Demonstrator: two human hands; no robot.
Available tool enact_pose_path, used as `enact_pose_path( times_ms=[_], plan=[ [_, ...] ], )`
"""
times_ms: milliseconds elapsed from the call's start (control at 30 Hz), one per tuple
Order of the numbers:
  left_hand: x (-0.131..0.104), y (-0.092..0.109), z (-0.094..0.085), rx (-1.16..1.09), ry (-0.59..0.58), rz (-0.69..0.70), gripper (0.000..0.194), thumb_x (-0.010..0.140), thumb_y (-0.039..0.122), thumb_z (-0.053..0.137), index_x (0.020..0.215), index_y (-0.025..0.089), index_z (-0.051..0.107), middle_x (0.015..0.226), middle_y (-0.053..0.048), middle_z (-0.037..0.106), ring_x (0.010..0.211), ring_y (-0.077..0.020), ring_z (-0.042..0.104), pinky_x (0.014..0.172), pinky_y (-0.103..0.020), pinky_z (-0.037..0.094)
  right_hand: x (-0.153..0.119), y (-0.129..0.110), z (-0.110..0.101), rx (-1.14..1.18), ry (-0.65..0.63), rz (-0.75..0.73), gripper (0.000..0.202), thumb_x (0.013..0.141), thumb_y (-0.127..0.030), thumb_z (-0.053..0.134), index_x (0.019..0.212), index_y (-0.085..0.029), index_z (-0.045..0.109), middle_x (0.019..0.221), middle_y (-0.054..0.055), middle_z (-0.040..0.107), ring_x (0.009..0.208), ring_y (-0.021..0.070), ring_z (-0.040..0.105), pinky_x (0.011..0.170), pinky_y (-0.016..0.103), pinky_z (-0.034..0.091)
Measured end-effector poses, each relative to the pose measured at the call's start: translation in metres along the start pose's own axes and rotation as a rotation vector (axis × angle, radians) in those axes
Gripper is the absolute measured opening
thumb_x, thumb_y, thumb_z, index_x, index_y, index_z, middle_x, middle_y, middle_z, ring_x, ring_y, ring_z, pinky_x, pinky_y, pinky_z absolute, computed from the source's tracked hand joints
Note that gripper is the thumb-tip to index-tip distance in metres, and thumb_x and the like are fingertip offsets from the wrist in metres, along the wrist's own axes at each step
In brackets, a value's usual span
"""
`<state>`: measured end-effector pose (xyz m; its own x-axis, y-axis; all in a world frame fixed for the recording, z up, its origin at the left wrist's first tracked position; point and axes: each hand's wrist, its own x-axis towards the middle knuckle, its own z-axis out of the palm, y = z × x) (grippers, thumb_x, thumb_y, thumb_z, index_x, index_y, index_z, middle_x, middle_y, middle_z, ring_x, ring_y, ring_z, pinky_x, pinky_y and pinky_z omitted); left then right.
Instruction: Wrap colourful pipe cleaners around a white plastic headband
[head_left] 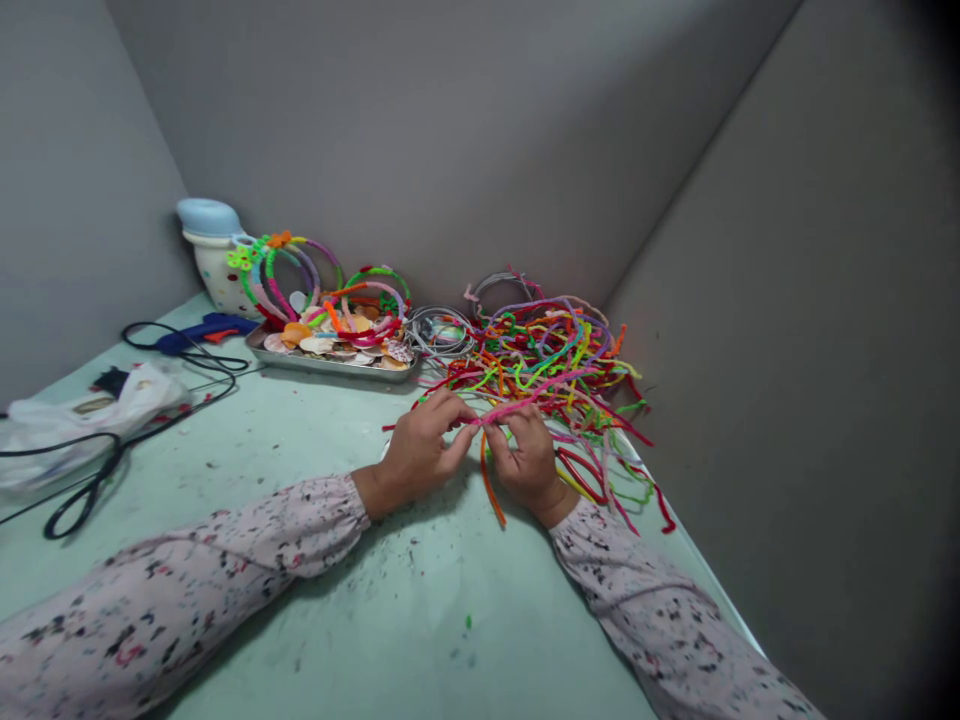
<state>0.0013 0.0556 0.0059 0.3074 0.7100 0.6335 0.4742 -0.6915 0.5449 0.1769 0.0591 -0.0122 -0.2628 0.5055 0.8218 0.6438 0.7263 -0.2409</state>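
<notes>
A pink pipe cleaner (517,407) is stretched between my two hands above the table. My left hand (425,447) pinches it near its left end between thumb and fingers. Close beside, my right hand (527,462) grips the same pipe cleaner, and its free length slants up to the right. Just beyond the hands lies a tangled heap of colourful pipe cleaners (555,345). An orange pipe cleaner (491,490) hangs out of the heap between my hands. The fingertips partly cover the pinched stretch.
A metal tray (330,370) of shells and wrapped rings (300,275) stands at the back, with wire coils (441,332) beside it. Leftward are a white bottle with a blue lid (210,255), a blue glue gun (199,332), a black cord (112,460) and a plastic bag (71,425).
</notes>
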Motion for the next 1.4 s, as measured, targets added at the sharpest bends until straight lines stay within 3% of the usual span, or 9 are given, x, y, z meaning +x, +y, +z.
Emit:
enact_pose_path(
  times_ms=[833, 1400],
  plan=[
    [-0.0012, -0.0021, 0.0025, 0.024, 0.038, 0.061, 0.005, 0.084, 0.017, 0.056, 0.085, 0.017, 0.061, 0.086, -0.004, 0.059, 0.082, -0.0165, 0.056, 0.075, -0.030, 0.047, 0.0045, -0.0045, -0.0021, 0.026, -0.010, -0.008, 0.005, 0.086, -0.016, 0.053, 0.086, -0.020, 0.056, 0.081, 0.006, 0.060, 0.080, 0.0205, 0.055, 0.072, 0.036, 0.045],
    [0.0004, -0.0026, 0.0031, -0.018, 0.026, 0.005, 0.002, 0.083, 0.016, 0.055, 0.085, 0.017, 0.057, 0.083, -0.003, 0.057, 0.080, -0.0160, 0.054, 0.072, -0.029, 0.044, 0.0050, -0.0043, -0.0020, 0.042, 0.021, -0.008, 0.009, 0.084, -0.015, 0.057, 0.092, -0.021, 0.057, 0.084, 0.005, 0.061, 0.083, 0.0201, 0.057, 0.075, 0.037, 0.047]
  ],
)
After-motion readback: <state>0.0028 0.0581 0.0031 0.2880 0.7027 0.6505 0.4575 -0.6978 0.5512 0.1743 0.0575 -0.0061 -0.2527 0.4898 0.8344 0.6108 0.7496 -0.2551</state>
